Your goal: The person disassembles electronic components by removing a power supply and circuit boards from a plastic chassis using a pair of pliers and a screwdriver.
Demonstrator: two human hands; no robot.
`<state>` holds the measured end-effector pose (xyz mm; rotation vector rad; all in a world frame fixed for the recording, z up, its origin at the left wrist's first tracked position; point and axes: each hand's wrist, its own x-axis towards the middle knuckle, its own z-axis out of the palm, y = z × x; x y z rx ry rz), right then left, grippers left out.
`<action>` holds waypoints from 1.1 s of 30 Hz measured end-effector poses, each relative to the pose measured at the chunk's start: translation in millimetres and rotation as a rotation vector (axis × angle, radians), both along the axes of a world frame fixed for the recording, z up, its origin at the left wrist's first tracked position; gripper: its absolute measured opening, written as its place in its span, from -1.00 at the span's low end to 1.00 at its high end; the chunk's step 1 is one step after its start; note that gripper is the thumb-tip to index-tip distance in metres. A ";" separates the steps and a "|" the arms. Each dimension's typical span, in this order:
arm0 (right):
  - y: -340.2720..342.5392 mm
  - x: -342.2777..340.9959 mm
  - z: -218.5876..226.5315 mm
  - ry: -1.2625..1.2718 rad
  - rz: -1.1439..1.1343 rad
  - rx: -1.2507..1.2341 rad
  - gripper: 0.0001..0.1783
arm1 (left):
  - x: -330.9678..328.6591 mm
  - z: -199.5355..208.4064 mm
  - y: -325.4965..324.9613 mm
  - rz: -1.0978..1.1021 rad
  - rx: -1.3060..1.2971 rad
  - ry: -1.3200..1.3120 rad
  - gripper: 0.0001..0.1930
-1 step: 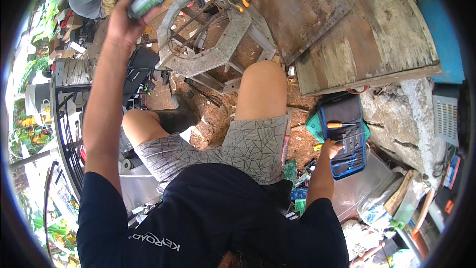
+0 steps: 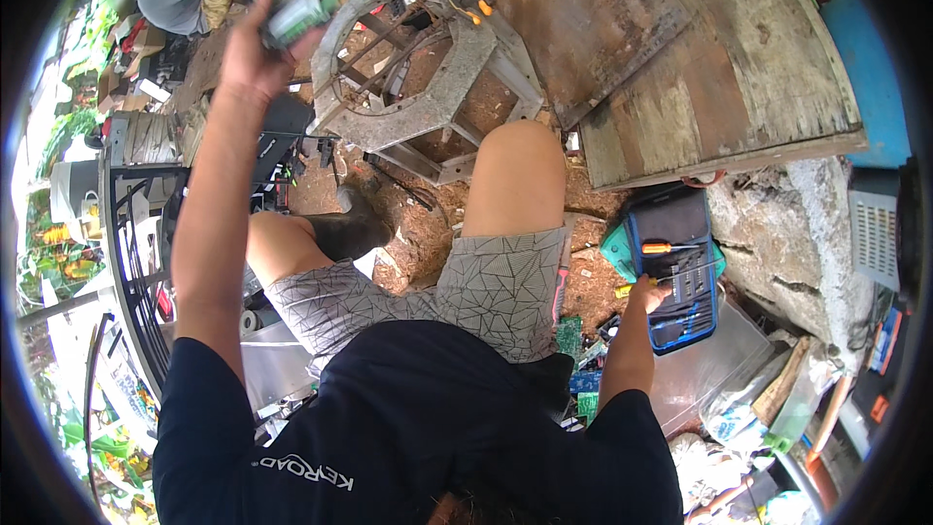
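Observation:
My left hand point(image 2: 255, 63) is raised at the upper left, closed on a blurred electronic unit point(image 2: 299, 12) with a green circuit board. My right hand point(image 2: 649, 292) is low on the right, closed over a blue-edged tool case point(image 2: 671, 332) that lies unfolded. From this hand a yellow handle end point(image 2: 623, 291) sticks out on one side and a thin metal shaft point(image 2: 702, 265) on the other, which look like one screwdriver. An orange-handled screwdriver point(image 2: 658, 248) lies in the case just beyond my fingers. Several small bits and blue-handled tools sit in its slots.
A grey metal frame with a round opening point(image 2: 389, 126) stands ahead, orange-handled pliers point(image 2: 476, 10) on its rim. A weathered wooden board point(image 2: 719, 87) is at the right, beside rough concrete point(image 2: 777, 233). Green circuit boards point(image 2: 570, 335) lie by my right thigh. Another person point(image 2: 175, 0) sits far left.
My left hand and the electronic unit have shifted slightly to the right. My right hand stays at the tool case.

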<state>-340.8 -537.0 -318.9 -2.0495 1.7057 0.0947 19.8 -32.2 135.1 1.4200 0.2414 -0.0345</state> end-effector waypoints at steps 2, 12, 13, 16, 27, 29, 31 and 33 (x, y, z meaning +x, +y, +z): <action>8.8 -0.7 -1.5 -0.065 -0.072 -0.049 -0.31 | -25.8 -39.3 10.2 0.152 -0.019 0.195 -0.48; 24.5 -41.3 139.2 -0.756 0.011 -0.100 -0.47 | -118.9 -187.7 52.9 0.073 -0.242 0.438 -0.60; 43.6 -17.8 202.8 -0.885 0.030 0.089 -0.48 | -129.5 -198.5 60.2 0.091 -0.245 0.466 -0.64; 81.6 31.9 315.3 -0.986 0.379 0.377 -0.46 | -142.6 -214.6 53.1 0.221 -0.208 0.453 -0.69; 282.3 144.6 437.5 -0.247 1.776 0.203 -0.40 | -142.9 -238.5 60.5 0.190 -0.390 0.447 -0.21; 298.7 152.5 433.9 -0.238 1.810 0.192 -0.42 | -140.9 -243.6 57.9 0.229 -0.357 0.486 -0.14; 313.5 158.0 436.6 -0.139 1.805 0.178 -0.46 | -141.7 -247.9 58.2 0.206 -0.335 0.446 -0.12; 326.3 161.9 443.6 0.049 1.757 0.158 -0.51 | -141.4 -267.2 56.8 0.222 -0.213 0.404 -0.09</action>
